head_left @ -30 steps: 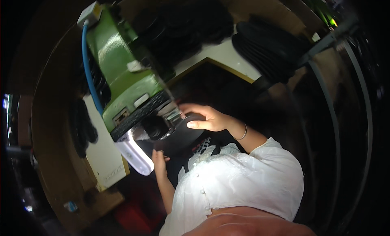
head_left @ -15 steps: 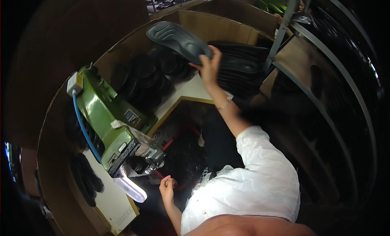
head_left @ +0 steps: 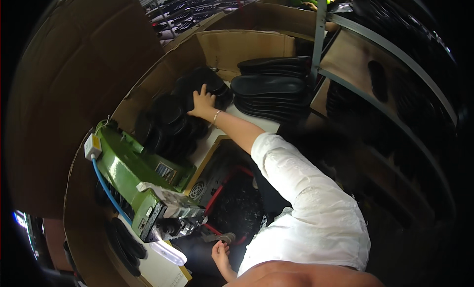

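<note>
My right hand [head_left: 202,103] reaches forward with spread fingers over a dark pile of black insoles [head_left: 170,109]. Its fingertips rest on or just above the top pieces; contact is hard to make out. Beside that pile, to the right, stands a neat stack of black insoles [head_left: 269,85]. Low in the picture, my left hand [head_left: 222,252] is closed with curled fingers; what they hold, if anything, is hidden. Close to it is the head of a green sewing-type machine [head_left: 131,161], with a lit pale, rounded piece [head_left: 169,252] at its lower end.
Cardboard walls [head_left: 247,52] ring the white worktop [head_left: 205,141]. More black insoles [head_left: 123,245] lie left of the machine. A red-rimmed bin [head_left: 212,205] holds dark scraps below. Metal shelving [head_left: 365,35] stands at right; another person's hand [head_left: 310,6] shows far back.
My right hand has moved left and down to the dark pile and no longer holds the dark grey insole. My left hand stays low and closed. The whole view has shifted slightly.
</note>
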### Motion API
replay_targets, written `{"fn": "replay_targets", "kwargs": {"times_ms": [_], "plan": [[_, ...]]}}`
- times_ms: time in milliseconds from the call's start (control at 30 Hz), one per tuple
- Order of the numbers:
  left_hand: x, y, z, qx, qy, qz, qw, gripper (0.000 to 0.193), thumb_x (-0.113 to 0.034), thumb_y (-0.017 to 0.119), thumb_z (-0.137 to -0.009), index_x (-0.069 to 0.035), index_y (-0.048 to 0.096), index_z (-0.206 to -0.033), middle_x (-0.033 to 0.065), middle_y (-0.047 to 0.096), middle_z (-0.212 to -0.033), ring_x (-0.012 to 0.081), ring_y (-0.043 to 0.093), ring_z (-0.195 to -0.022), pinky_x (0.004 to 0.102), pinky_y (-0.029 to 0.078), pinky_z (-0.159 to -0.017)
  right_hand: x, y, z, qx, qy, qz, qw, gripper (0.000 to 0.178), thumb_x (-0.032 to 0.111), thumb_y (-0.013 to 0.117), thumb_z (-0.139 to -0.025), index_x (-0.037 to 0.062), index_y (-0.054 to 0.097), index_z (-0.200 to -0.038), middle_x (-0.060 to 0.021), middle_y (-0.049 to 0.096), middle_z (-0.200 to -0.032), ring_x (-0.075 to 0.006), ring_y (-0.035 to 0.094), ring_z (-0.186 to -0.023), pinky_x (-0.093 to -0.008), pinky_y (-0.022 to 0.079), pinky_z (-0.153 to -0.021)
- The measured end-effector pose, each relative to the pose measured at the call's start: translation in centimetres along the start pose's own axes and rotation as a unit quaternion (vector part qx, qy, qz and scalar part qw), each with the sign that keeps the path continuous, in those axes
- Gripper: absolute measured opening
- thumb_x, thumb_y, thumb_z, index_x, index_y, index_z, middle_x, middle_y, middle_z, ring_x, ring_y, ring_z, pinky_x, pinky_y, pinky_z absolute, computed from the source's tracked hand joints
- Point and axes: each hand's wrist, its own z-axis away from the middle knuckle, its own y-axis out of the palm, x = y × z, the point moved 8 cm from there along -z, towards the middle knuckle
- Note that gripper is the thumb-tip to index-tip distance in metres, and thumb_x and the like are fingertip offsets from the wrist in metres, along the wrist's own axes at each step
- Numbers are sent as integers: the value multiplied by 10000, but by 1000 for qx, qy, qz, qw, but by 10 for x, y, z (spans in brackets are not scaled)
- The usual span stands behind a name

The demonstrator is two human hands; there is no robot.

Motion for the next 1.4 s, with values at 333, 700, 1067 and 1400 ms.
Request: {"fn": "replay_targets", "kwargs": {"times_ms": [333,700,1067,1400], "plan": [[-12,5,-7,12,25,-1,1000,260,-242,537,-893,-60,557,-1077,76,632,-925,154,597,-794,279,457,-687,-14,-40,-34,-58,-83,-111,989,599,272,743,-548,-14,546,-1037,-264,343,-1217,-448,444,-1068,-445,449,-878],[-31,-11,-21,-7,135,33,990,191,-211,556,-879,-47,578,-976,59,616,-878,143,578,-762,280,455,-696,-95,-39,-32,-106,-102,-183,972,774,413,721,-651,-4,444,-1242,-300,305,-1295,-414,399,-1172,-396,356,-986],[-148,-248,-57,-528,160,-352,756,772,-476,665,-682,-141,363,-1309,212,336,-1346,375,310,-1241,539,219,-997,-42,-49,151,-47,-308,-170,935,398,124,650,-773,108,537,-1155,-165,274,-1377,-308,407,-1195,-385,462,-856],[-143,-293,-76,-556,207,-183,784,348,-327,734,-646,-106,579,-864,152,553,-971,292,505,-989,461,371,-856,-68,32,232,183,-177,-266,930,323,107,634,-789,-2,552,-1081,-156,358,-1321,-264,492,-1089,-294,503,-756]]}}
